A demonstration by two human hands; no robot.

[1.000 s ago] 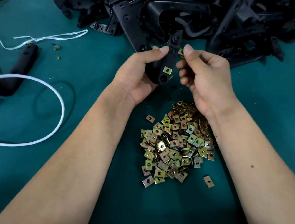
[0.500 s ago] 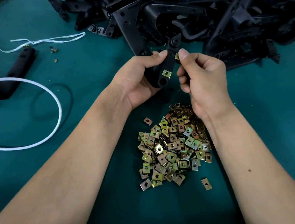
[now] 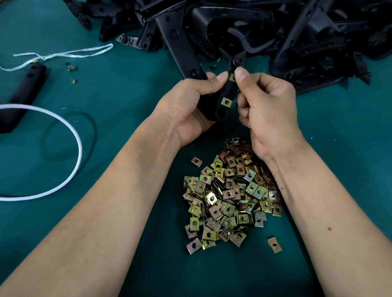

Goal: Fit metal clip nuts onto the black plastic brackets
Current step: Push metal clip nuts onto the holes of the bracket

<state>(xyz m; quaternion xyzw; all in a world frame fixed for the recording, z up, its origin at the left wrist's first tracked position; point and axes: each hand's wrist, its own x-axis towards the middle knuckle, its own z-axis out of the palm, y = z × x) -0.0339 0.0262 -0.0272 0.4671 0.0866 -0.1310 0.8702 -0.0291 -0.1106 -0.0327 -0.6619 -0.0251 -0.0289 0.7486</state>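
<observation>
The left hand (image 3: 184, 105) grips the narrow black plastic bracket (image 3: 228, 94) upright above the green counter (image 3: 341, 172), bracing it while the right hand (image 3: 266, 108) pinches a square brass-coloured metal clip nut (image 3: 232, 77) against its edge, keeping the loose nut heap (image 3: 231, 195) within reach.

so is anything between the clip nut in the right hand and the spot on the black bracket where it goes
Nothing visible is in the way. The right hand pinches a small brass-coloured metal clip nut right against the edge of the narrow black plastic bracket, which the left hand grips. Another square clip nut sits lower on the bracket, apart from that spot.
</observation>
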